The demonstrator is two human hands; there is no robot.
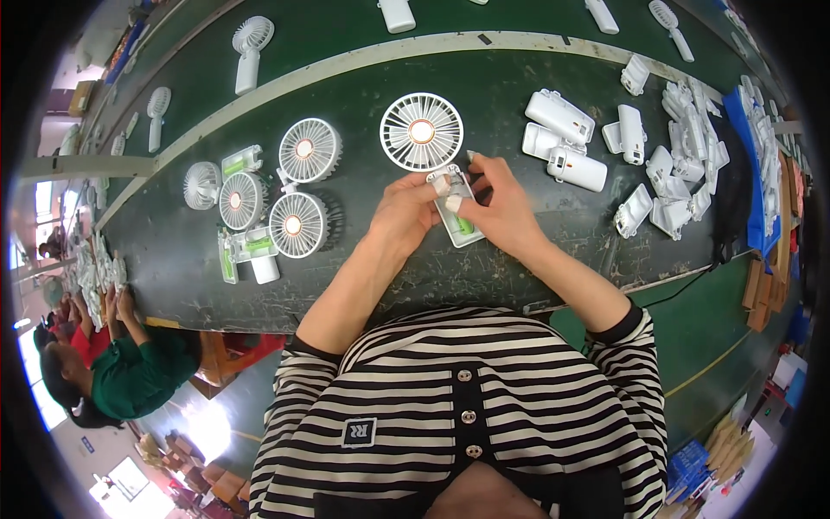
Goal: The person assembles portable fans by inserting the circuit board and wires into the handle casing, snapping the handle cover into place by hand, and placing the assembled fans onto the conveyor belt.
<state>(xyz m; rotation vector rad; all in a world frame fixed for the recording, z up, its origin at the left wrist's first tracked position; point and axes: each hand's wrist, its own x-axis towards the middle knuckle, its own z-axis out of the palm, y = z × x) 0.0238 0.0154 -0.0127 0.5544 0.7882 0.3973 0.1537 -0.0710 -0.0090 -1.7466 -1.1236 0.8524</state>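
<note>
In front of me lies a white handheld fan (422, 131), its round grille pointing away from me. Its handle (467, 227) is uncovered and shows a green battery inside. My left hand (399, 212) grips the handle from the left, thumb pressed near the neck. From the right, my right hand (508, 214) holds the same handle, its thumb also on the inner parts. White wraps cover both thumb tips. Between the thumbs, small inner parts are mostly hidden. A tiny grey-white piece shows by my right index finger, too small to name.
To the left lie several fans (304, 149) with opened handles and green batteries. On the right are white handle covers (560, 117) and a heap of white casings (690, 143), beside a blue bin (750, 164). A pale rail (346, 59) crosses the green table. Another person (130, 376) works at left.
</note>
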